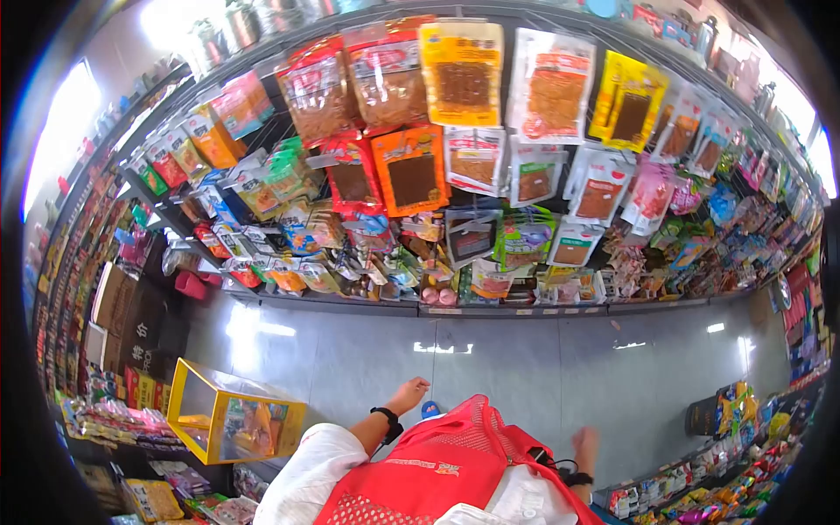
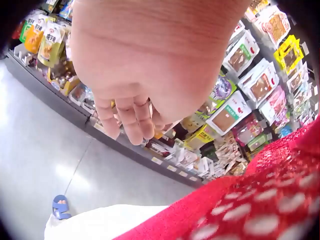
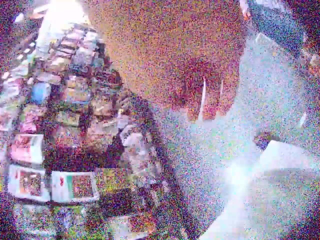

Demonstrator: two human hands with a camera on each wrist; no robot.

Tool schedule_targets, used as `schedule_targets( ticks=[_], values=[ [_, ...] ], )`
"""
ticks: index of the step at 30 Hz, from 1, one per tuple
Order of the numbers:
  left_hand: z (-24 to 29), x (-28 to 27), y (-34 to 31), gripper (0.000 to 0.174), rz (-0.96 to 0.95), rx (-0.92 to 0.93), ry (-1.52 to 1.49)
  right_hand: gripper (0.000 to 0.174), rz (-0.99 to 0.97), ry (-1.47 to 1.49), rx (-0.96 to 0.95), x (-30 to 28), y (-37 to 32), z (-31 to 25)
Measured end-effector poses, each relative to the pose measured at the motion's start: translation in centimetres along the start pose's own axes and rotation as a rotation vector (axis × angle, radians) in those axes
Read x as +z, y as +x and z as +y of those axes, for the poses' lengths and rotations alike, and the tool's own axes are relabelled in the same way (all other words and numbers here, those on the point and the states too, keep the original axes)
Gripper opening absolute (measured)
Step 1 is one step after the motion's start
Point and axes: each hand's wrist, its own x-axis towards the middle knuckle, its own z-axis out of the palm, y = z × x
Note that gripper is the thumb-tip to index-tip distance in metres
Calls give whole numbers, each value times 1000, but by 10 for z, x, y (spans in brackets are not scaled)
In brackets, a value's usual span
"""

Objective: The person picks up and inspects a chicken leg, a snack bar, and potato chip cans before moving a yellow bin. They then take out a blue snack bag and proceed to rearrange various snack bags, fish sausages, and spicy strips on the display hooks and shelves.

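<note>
In the head view the left hand (image 1: 409, 395) hangs over the floor, left of the red vest (image 1: 429, 464), with nothing in it. The left wrist view shows that hand (image 2: 140, 75) with its fingers loosely bent and holding nothing, the snack shelf behind it. The right hand (image 1: 585, 444) is low at the vest's right side, blurred and holding nothing visible. The right wrist view is grainy; there the right hand (image 3: 185, 65) hangs with its fingers pointing down over the floor.
A long shelf (image 1: 525, 310) of hanging snack packets curves across the front. A yellow-framed bin (image 1: 203, 411) with packets stands at the left. Low racks of goods (image 1: 700, 472) run along the lower right. Grey floor (image 1: 516, 359) lies between. A blue sandal (image 2: 61, 207) is below.
</note>
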Motion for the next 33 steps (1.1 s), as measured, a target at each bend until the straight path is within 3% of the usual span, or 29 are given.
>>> schedule_targets(
  ticks=[1, 2, 3, 4, 5, 6, 7, 8, 9, 11, 13, 16, 19, 21, 25, 27, 29, 31, 33],
  values=[
    [-11, -8, 1, 23, 3, -14, -33, 22, 131, 14, -39, 63, -16, -103],
    [-42, -13, 9, 22, -6, -27, 27, 30, 284, 11, -265, 157, -64, -223],
    [-93, -14, 21, 21, -21, -41, 89, 39, 211, -2, -438, 202, -79, -301],
    [-128, -21, 22, 20, -40, -57, 152, 35, 7, -199, -599, 255, -120, -397],
    [-140, -38, 21, 20, -234, 1, 423, 30, -80, -273, -892, 306, -163, -461],
    [-150, -59, 25, 21, -438, 61, 689, 23, -120, -297, -1070, 336, -196, -497],
    [-160, -74, 17, 22, -647, 128, 948, 23, -383, -272, -1385, 360, -214, -530],
    [-174, -85, 0, 21, -527, 62, 775, 24, -541, -297, -1573, 393, -245, -557],
    [-188, -96, -11, 21, -395, -3, 604, 33, -707, -231, -1666, 420, -267, -572],
    [-191, -110, -29, 21, -77, -184, 179, 41, -1008, -419, -1775, 456, -292, -595],
    [-170, -119, -66, 22, 276, -417, -332, 51, -1113, -451, -1850, 491, -309, -592],
    [-194, -115, -116, 24, 419, -494, -440, 46, -1160, -364, -1803, 523, -321, -581],
    [-221, -95, -182, 25, 478, -590, -574, 38, -1203, -326, -1669, 541, -336, -575],
    [-240, -79, -226, 25, 400, -768, -520, 33, -1308, -160, -1710, 561, -327, -571],
    [-255, -37, -296, 22, 407, -1061, -611, 28, -1295, -183, -1683, 583, -320, -575],
    [-264, -32, -312, 22, 213, -907, -449, 27, -1334, -133, -1692, 594, -310, -577],
    [-288, -36, -321, 26, 47, -672, -97, 26, -1369, -85, -1696, 605, -296, -581],
    [-304, -54, -303, 40, -90, -325, 426, 25, -1404, -43, -1701, 617, -281, -586],
    [-278, -80, -275, 24, 123, -710, -138, 25, -1431, -14, -1713, 633, -265, -588]
  ],
)
